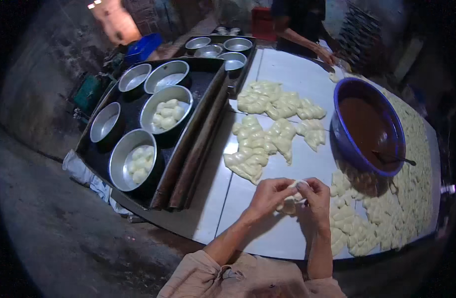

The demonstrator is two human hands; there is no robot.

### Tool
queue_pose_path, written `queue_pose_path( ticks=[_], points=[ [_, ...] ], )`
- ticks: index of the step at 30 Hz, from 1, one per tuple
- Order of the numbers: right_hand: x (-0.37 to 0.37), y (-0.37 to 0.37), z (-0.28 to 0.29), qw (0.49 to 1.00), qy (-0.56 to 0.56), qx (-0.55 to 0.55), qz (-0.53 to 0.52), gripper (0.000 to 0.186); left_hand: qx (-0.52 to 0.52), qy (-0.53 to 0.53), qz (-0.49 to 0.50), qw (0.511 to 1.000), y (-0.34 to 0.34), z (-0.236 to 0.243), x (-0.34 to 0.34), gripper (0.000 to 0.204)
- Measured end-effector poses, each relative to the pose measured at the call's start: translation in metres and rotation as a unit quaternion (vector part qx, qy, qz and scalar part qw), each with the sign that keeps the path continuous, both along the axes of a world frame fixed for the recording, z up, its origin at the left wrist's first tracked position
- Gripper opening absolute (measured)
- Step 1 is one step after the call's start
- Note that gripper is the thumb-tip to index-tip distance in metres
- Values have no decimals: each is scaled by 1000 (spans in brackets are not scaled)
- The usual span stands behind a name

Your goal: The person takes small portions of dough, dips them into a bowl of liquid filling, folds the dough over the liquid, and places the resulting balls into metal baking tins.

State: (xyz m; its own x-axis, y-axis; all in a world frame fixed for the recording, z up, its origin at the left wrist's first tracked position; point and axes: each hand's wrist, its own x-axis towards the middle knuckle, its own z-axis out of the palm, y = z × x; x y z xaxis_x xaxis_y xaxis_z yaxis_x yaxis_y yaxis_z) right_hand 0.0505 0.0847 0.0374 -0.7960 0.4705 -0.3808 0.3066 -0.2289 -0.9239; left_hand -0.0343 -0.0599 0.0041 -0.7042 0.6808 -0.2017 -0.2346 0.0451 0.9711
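Near the front edge of the white table (pixel 208 213), my left hand (pixel 272 196) and my right hand (pixel 315 197) are close together. Fingers of both are closed on a small piece of pale dough (pixel 292 199), pinching it from either side just above the tabletop. Part of that piece is hidden behind the fingers. Just beyond my hands lies a cluster of flattened dough pieces (pixel 250 154), with another cluster (pixel 277 102) farther back. To the right stands a purple tub (pixel 343 141) of brown filling (pixel 364 124), a spoon (pixel 399 160) leaning in it.
At left, a dark tray (pixel 101 161) holds several round metal pans; two, a middle pan (pixel 186 99) and a front pan (pixel 119 164), contain dough balls. Many dough pieces (pixel 412 188) cover the table's right side. Across the table, another person's hand (pixel 327 55) works at dough.
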Motion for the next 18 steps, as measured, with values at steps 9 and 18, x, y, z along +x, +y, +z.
queue_pose_path(
  ticks=[9, 18],
  points=[
    [17, 51, -19, 982, 182, 16, -57, 21, 125, 168, 73, 975, 73, -14, 17, 88],
    [37, 90, 21, 935, 261, -228, -70, 12, 302, 81, 66, 947, 166, -6, 70, 99]
  ],
)
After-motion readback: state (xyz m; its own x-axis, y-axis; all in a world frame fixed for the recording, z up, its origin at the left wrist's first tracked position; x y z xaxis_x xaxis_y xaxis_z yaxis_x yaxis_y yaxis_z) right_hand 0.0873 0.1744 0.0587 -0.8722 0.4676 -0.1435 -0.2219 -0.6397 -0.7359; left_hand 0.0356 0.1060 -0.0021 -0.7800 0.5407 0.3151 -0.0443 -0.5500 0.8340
